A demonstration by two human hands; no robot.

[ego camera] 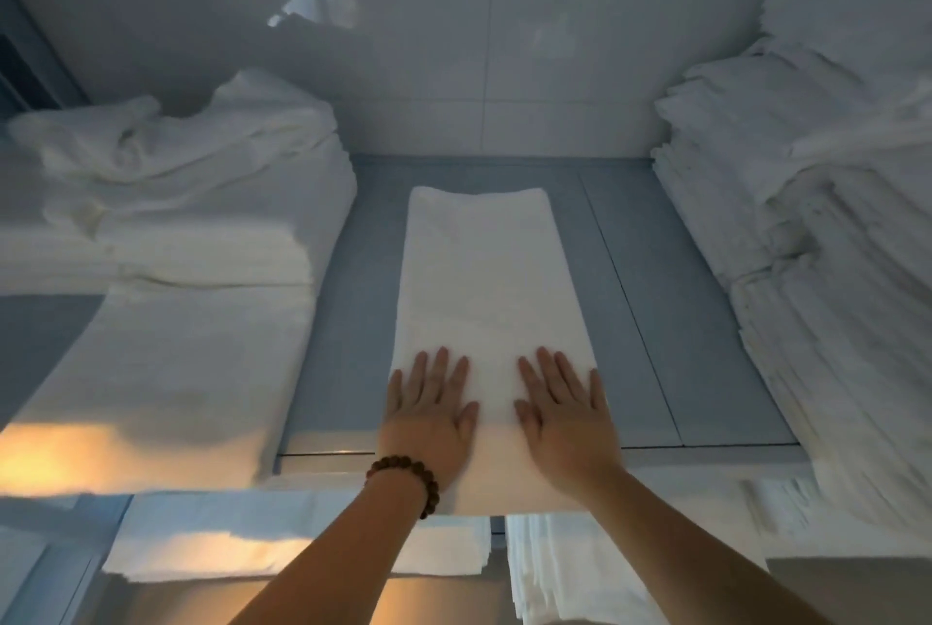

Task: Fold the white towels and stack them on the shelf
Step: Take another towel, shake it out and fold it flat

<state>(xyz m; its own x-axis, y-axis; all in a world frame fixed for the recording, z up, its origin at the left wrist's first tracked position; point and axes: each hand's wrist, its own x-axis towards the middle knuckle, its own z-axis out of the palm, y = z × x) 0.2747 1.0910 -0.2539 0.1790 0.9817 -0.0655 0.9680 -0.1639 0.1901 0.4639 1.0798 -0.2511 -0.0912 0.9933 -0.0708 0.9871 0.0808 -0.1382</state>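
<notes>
Long folded white towel (484,301) lying on the grey shelf (635,301) in the middle of the frame, left hand (428,417) with bead bracelet (406,475) and right hand (565,417) both flat and open, pressing its near end, towel stacks at left (166,241) and right (817,241)

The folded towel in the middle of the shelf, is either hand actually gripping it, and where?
Neither grips it. The left hand and right hand lie flat, fingers spread, on top of the near end of the folded towel, pressing rather than holding.

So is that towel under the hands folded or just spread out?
Folded. The white towel lies as a narrow strip on the grey shelf, with a rounded fold at its far end. Both hands press flat on its near end.
</notes>
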